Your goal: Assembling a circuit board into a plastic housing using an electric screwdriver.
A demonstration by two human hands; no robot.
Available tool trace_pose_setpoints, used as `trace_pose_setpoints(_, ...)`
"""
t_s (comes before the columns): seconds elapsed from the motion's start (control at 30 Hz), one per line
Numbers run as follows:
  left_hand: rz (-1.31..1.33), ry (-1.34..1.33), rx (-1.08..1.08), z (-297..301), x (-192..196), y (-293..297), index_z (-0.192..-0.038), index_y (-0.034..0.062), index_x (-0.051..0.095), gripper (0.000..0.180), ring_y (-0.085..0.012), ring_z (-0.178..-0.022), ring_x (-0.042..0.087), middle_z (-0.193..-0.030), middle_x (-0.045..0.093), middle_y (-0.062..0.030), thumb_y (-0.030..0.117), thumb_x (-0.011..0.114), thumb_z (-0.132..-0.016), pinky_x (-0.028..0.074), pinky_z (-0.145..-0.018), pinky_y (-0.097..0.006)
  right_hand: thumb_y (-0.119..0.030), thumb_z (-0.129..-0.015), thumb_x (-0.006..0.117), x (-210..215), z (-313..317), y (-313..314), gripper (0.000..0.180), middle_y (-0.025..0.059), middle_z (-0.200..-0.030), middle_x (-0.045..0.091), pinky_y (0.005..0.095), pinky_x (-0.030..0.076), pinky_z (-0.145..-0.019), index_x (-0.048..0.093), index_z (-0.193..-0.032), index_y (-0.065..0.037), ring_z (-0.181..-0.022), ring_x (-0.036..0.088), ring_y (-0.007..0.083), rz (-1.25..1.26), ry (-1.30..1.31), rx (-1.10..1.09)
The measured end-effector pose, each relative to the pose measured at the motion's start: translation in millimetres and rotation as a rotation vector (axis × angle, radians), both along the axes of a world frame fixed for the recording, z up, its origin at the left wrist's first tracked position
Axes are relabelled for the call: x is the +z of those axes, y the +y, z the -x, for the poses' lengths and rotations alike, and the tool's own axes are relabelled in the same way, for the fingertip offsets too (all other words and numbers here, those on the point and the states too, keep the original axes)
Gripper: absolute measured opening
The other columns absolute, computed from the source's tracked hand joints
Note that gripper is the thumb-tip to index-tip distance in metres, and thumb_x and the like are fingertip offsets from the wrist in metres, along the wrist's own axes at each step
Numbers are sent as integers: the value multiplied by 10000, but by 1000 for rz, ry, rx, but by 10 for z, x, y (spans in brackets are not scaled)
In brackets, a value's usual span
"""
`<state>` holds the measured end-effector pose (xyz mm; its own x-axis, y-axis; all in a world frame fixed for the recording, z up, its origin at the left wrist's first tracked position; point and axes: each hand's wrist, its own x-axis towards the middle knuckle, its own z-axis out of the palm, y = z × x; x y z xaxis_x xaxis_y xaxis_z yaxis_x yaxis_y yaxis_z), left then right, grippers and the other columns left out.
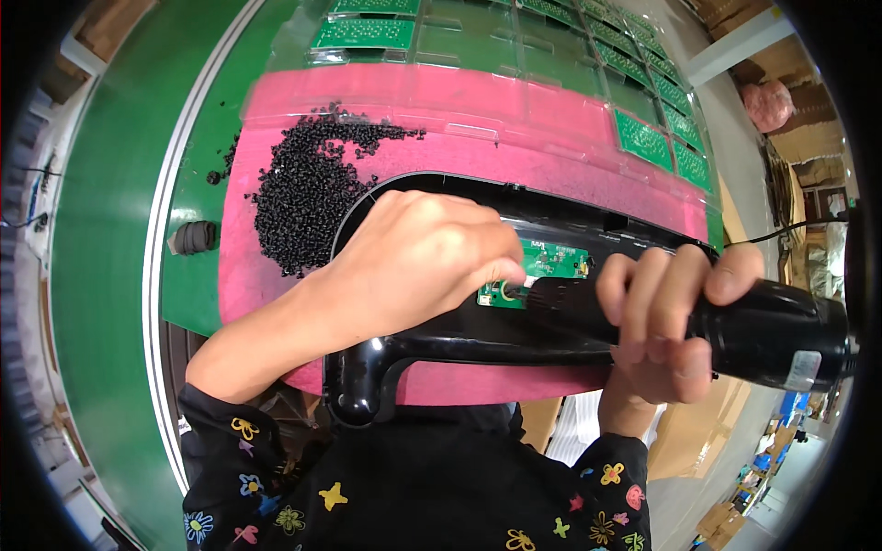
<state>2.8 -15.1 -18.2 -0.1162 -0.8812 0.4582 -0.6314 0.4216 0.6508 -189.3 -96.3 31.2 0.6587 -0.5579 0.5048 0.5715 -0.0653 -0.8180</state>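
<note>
Hands: right hand (666,321) wraps the black driver (735,332); left hand (418,262) pinches down on the green board (551,262).
Driver: likely heavy and rigid; grip its barrel. Long axis points from 3 toward 9 o'clock, tip at the board.
Board: thin, probably fragile; sits in the black shell (441,344), centre frame.
Beyond: black pellets (308,197) at 11 o'clock on a pink mat (514,101).

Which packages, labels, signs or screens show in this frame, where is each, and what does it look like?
Sticker label: on the black power tool gripped by the right hand, near its rear end; small, silvery grey rectangle.
Cardboard boxes: lower right, on the floor; brown, small and blurred.
Cardboard box: top left corner; brown, partly cut off.
No signs or screens visible.
</note>
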Motion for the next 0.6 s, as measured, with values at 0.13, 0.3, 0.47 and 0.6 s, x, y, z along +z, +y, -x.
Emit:
trace_pose_setpoints(0.13,-96,-16,96,-22,17,4,-765,8,669,139,-285,-636,638,-693,645,-107,123,703,-834,510,-567,-357,-138,-851,712,-33,-24,35,403,-21,-682,473,304,378,-563,405,-1112,-145,-521,447,111,-51,74,55)
trace_pose_setpoints(0.3,-67,-52,162,30,55,24,-683,8,590,226,-301,-580,590,-610,563,-111,136,677,-848,472,-510,-390,-57,-812,718,-71,-82,-5,427,7,-688,487,329,406,-575,403,-1091,-132,-530,461,139,102,99,165)
trace_pose_setpoints(0.47,60,-141,222,81,24,44,-736,23,529,180,-295,-605,585,-656,537,-101,100,654,-839,459,-485,-391,-97,-792,732,-39,-208,222,439,-11,-664,461,302,401,-583,396,-1073,-119,-555,440,124,86,214,15)
trace_pose_setpoints(0.6,68,-153,227,85,1,81,-826,31,529,168,-277,-680,601,-754,543,-93,102,680,-808,472,-514,-383,164,-768,669,-114,-280,76,504,46,-667,514,274,387,-526,406,-1147,-39,-531,458,113,184,98,159)
